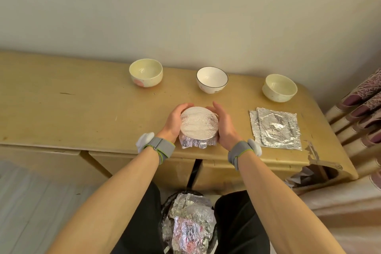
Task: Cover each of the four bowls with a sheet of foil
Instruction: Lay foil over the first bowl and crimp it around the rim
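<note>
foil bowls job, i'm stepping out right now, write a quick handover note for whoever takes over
Left hand and right hand cup the sides of the foil-covered bowl near the table's front edge, pressing the foil around it.
Done: that one bowl is covered.
Left: three bare bowls along the back: the left bowl, the dark-rimmed bowl, the right bowl.
The foil sheets lie stacked flat to the right of the hands.

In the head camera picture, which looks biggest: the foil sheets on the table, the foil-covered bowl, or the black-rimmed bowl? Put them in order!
1. Foil sheets, largest.
2. Foil-covered bowl.
3. Black-rimmed bowl, smallest.

The covered bowl sits nearer the camera, so the two bowls may really be alike in size.
</note>
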`<state>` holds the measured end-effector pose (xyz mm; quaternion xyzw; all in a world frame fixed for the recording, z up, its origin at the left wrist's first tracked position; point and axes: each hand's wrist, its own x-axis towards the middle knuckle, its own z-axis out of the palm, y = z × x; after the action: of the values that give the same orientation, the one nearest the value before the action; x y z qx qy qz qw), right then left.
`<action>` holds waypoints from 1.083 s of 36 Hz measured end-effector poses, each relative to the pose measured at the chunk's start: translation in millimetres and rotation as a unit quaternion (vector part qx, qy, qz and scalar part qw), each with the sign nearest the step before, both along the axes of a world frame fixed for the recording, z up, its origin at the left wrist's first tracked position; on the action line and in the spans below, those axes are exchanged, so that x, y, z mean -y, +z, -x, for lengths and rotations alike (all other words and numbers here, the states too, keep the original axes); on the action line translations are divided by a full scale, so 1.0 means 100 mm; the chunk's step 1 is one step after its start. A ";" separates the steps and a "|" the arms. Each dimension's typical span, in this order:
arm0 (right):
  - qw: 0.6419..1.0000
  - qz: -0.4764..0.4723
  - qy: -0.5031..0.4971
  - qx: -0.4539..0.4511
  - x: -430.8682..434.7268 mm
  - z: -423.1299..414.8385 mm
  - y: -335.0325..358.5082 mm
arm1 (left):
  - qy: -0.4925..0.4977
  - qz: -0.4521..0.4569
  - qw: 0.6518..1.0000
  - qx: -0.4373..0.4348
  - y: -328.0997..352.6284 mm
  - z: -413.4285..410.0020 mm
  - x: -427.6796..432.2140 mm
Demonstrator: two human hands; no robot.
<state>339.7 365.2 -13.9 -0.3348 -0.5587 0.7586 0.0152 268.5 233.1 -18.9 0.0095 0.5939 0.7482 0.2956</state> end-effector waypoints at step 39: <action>0.887 -0.415 0.106 0.172 -0.12 -0.49 0.14 | 0.049 0.184 0.976 -0.109 0.12 -0.09 0.25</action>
<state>388.2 377.5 -0.2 -0.3625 -0.8483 0.3853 -0.0241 277.4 208.4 -6.8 0.0078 0.7498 0.6341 0.1888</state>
